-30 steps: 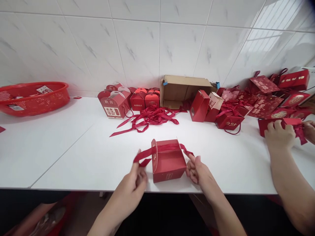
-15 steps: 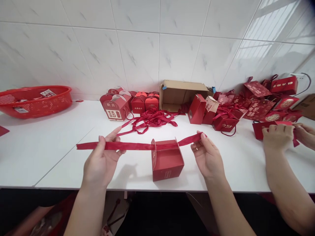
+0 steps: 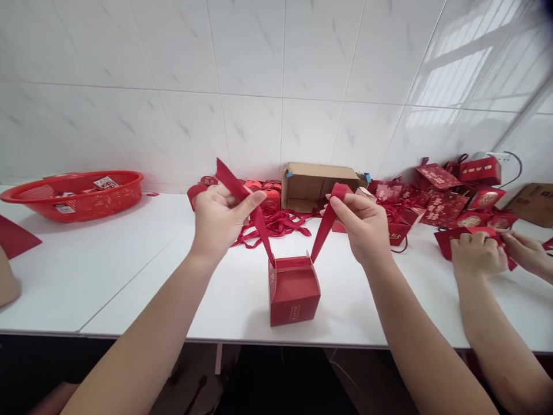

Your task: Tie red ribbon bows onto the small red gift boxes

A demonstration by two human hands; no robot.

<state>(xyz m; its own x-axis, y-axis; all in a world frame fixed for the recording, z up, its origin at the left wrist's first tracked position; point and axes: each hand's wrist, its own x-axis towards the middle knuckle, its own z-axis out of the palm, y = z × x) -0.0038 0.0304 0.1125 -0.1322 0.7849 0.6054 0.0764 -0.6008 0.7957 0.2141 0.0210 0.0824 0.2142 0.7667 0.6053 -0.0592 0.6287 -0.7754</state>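
A small red gift box (image 3: 294, 294) stands on the white table in front of me. A dark red ribbon (image 3: 264, 236) runs through the top of the box, and its two ends rise in a V. My left hand (image 3: 222, 216) pinches one end between thumb and fingers, with the ribbon's tip sticking up past it. The other end is gripped by my right hand (image 3: 360, 222), up and to the right of the box. Behind the box lies a heap of loose ribbons (image 3: 283, 225), partly hidden by my left hand.
An open cardboard box (image 3: 319, 173) leans at the tiled wall. A red plastic basket (image 3: 86, 202) stands at left. Finished-looking red boxes (image 3: 449, 196) are piled at right. Beside me, a co-worker's hands (image 3: 479, 253) hold a red piece. Another red piece (image 3: 17, 236) shows at far left.
Both my hands have risen, lifting the ribbon ends from nearly level to a steep V above the box. The camera view has tilted upward. A person's arm has appeared at the left edge.
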